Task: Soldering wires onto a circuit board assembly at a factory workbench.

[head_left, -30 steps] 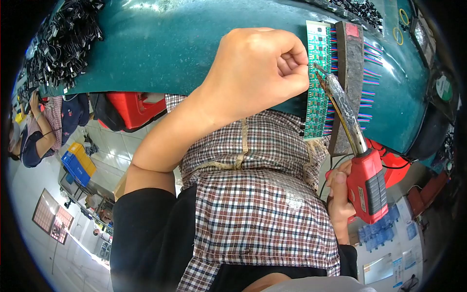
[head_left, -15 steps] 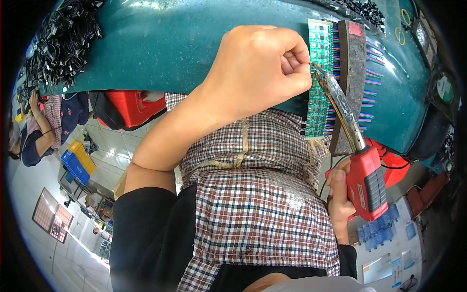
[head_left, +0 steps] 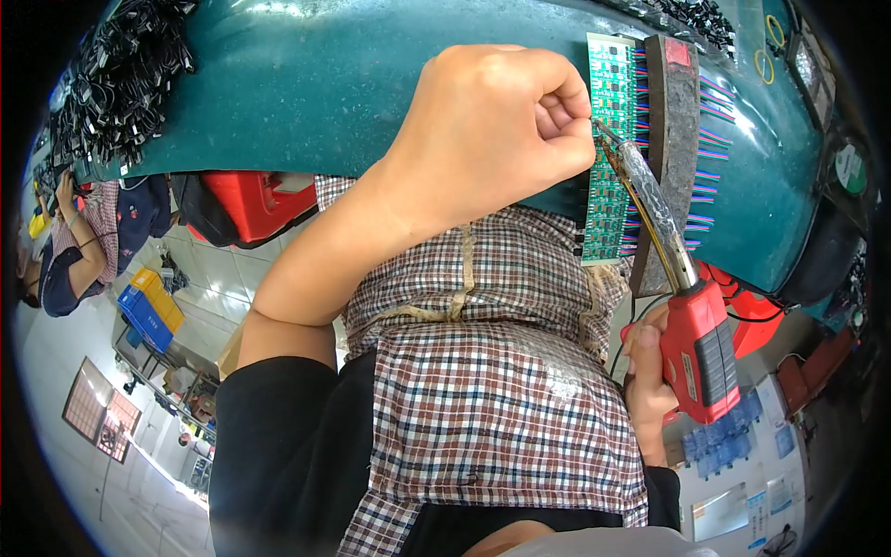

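Note:
My right hand [head_left: 650, 376] is wrapped round the red and black handle of a soldering gun [head_left: 698, 348]. Its metal barrel slants up to the left, and the tip rests at or just over a green circuit board panel [head_left: 608, 200]. At the panel's left edge, close to that tip, my left hand [head_left: 506, 125] is closed in a pinch. Whatever lies between its fingertips is hidden or too small to name. Thin coloured wires [head_left: 713, 139] run from the panel's right side beneath a dark bar [head_left: 673, 121] and stick out beyond it.
The green tabletop [head_left: 306, 88] carries a heap of black cables [head_left: 125, 79] at the far left and more cables [head_left: 691, 23] at the back right. Yellow rings [head_left: 763, 65] lie at the right. Below the table edge stands a red stool [head_left: 246, 204]. Another person [head_left: 79, 241] sits at far left.
The panel and the bar have shifted very slightly toward the far side. Both my hands and the soldering gun stay almost where they were.

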`<state>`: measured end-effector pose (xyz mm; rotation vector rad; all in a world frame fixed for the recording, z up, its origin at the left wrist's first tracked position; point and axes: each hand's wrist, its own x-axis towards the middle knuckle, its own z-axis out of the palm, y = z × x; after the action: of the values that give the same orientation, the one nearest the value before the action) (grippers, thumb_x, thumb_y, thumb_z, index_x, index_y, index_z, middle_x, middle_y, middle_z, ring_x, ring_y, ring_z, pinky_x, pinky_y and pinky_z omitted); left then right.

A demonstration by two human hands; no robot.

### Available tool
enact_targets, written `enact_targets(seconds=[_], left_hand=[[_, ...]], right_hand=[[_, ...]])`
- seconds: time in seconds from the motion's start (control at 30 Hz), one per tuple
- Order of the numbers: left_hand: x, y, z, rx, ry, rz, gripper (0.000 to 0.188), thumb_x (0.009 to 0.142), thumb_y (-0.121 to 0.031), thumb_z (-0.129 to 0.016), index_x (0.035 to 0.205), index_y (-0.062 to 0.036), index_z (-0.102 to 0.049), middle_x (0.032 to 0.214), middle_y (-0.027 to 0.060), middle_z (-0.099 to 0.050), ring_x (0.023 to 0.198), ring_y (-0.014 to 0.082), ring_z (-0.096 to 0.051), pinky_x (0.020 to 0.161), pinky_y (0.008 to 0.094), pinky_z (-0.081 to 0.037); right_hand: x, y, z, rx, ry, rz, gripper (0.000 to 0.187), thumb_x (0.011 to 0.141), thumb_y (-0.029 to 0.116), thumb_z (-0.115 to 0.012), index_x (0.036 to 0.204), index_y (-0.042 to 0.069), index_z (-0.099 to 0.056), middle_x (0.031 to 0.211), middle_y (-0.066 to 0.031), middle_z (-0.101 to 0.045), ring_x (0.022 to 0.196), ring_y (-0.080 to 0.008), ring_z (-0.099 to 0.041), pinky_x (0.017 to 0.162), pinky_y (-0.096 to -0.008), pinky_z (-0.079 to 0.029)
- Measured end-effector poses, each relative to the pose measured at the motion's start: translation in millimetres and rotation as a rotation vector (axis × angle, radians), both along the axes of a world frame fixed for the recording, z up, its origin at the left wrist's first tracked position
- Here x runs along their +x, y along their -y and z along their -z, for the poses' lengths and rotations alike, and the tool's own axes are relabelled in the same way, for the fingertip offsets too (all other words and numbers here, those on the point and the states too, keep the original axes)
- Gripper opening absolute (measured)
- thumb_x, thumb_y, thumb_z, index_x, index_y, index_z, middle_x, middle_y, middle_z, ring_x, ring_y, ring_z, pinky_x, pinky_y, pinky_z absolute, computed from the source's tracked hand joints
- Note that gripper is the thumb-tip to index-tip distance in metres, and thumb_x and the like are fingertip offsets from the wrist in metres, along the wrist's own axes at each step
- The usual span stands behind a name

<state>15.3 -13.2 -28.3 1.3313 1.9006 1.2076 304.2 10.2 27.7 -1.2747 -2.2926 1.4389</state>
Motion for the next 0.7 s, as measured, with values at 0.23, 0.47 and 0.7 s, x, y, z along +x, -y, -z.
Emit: enact_targets(seconds=[0.23,0.47,0.7], left_hand=[[0.0,-0.2,-0.8,-0.013,-0.013,0.002,0.01,0.074,0.0,-0.075,0.082,0.0012,-0.071,0.072,0.0029,-0.069,0.066,0.0046,-0.067,0.061,0.0179,-0.054],[-0.2,-0.1,-0.8,-0.009,-0.006,-0.001,0.01,0.074,0.0,-0.075,0.083,0.0015,-0.071,0.073,0.0029,-0.069,0.066,0.0041,-0.067,0.061,0.0178,-0.054],[-0.3,-0.5,-0.2,-0.012,0.016,0.003,0.009,0.075,0.0,-0.075,0.083,0.0021,-0.07,0.073,0.0029,-0.069,0.067,0.0039,-0.067,0.061,0.0177,-0.054]], right_hand=[[-4.5,2.4,-1.5,0.013,0.0,0.048,0.007,0.093,-0.002,-0.055,0.096,0.001,-0.048,0.082,-0.0066,-0.047,0.056,-0.01,-0.041,0.056,-0.0285,-0.042],[0.2,-2.4,-2.8,0.008,0.013,-0.027,0.007,0.093,-0.001,-0.054,0.092,0.002,-0.048,0.079,-0.0064,-0.046,0.055,-0.0097,-0.042,0.056,-0.0284,-0.042],[-1.9,1.3,-2.5,0.038,0.066,-0.01,0.008,0.093,0.0,-0.055,0.09,0.002,-0.048,0.078,-0.0063,-0.045,0.055,-0.0096,-0.041,0.056,-0.028,-0.042]])
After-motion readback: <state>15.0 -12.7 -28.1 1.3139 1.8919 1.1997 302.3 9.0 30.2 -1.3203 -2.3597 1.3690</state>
